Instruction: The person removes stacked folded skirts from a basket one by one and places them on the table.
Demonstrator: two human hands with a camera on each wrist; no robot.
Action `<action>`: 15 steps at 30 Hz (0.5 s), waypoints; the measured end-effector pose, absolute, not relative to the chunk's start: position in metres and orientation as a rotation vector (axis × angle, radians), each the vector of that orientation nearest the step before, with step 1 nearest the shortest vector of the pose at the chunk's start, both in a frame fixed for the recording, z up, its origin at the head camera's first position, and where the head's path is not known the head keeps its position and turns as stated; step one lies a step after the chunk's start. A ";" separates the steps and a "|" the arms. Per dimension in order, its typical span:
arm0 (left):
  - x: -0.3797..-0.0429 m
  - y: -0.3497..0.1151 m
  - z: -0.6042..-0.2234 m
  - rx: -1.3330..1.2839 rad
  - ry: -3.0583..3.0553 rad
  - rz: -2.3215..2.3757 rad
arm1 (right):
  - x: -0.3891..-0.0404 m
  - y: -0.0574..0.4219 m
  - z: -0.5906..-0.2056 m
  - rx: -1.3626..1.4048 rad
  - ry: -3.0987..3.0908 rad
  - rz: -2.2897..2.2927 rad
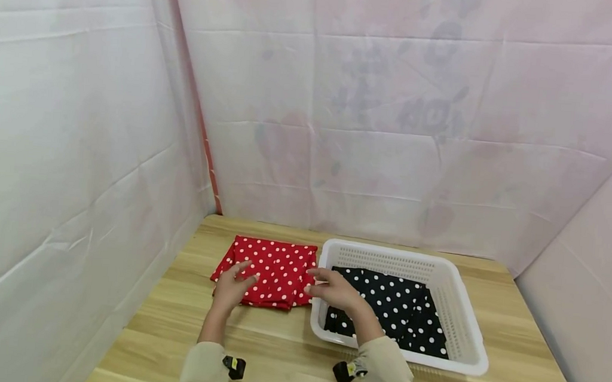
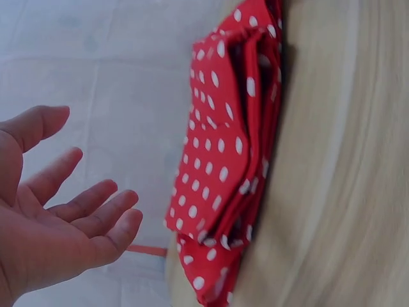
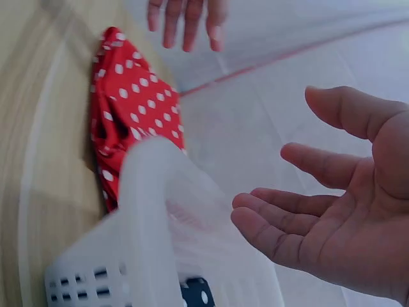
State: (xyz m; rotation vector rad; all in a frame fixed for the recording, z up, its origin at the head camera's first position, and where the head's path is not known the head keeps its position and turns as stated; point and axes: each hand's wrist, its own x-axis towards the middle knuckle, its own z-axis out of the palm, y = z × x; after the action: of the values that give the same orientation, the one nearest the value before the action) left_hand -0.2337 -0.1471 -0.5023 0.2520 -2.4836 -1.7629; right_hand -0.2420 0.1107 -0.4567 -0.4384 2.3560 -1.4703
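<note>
A red cloth with white polka dots (image 1: 278, 267) lies folded in layers on the wooden table, left of a white plastic basket (image 1: 468, 324). Inside the basket a black cloth with white dots (image 1: 384, 299) is spread over the bottom. My left hand (image 1: 230, 287) hovers over the red cloth's left front part, fingers apart and holding nothing. In the left wrist view the left hand (image 2: 77, 217) is clear of the cloth's folded edges (image 2: 249, 128). Above the basket's left rim is my right hand (image 1: 338, 289), its fingers loosely spread toward the red cloth, palm bare in the right wrist view.
The wooden table (image 1: 165, 330) carries the cloth and basket. White printed sheeting (image 1: 375, 130) hangs behind it, with more sheeting (image 1: 68, 196) at the left side and on the right. Small black cameras (image 1: 235, 367) sit at both wrists.
</note>
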 end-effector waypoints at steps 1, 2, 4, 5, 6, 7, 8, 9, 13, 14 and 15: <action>-0.232 -0.145 -0.501 0.242 -2.476 -1.789 | -0.241 0.116 -0.456 -0.439 2.357 -1.481; -0.231 -0.142 -0.499 0.223 -2.471 -1.810 | -0.240 0.120 -0.456 -0.453 2.356 -1.491; -0.229 -0.137 -0.497 0.188 -2.456 -1.852 | -0.238 0.129 -0.456 -0.476 2.352 -1.505; -0.228 -0.134 -0.496 0.172 -2.451 -1.862 | -0.237 0.134 -0.456 -0.487 2.346 -1.511; -0.228 -0.132 -0.495 0.151 -2.443 -1.873 | -0.236 0.138 -0.456 -0.505 2.339 -1.515; -0.227 -0.129 -0.495 0.138 -2.437 -1.884 | -0.235 0.142 -0.456 -0.515 2.338 -1.511; -0.226 -0.127 -0.494 0.121 -2.434 -1.885 | -0.234 0.146 -0.456 -0.521 2.334 -1.510; -0.225 -0.124 -0.493 0.107 -2.428 -1.895 | -0.233 0.151 -0.455 -0.526 2.339 -1.500; -0.220 -0.110 -0.491 0.038 -2.412 -1.934 | -0.227 0.168 -0.453 -0.507 2.365 -1.475; -0.219 -0.106 -0.491 0.025 -2.403 -1.952 | -0.226 0.172 -0.453 -0.503 2.365 -1.472; -0.218 -0.102 -0.491 0.014 -2.396 -1.971 | -0.225 0.177 -0.453 -0.496 2.364 -1.470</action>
State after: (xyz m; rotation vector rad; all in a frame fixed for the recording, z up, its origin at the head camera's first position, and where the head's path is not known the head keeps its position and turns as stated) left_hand -0.2177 -0.1025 -0.4906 0.0136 -2.3958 -1.9712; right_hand -0.2254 0.1768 -0.4531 -0.4963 2.3643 -1.4704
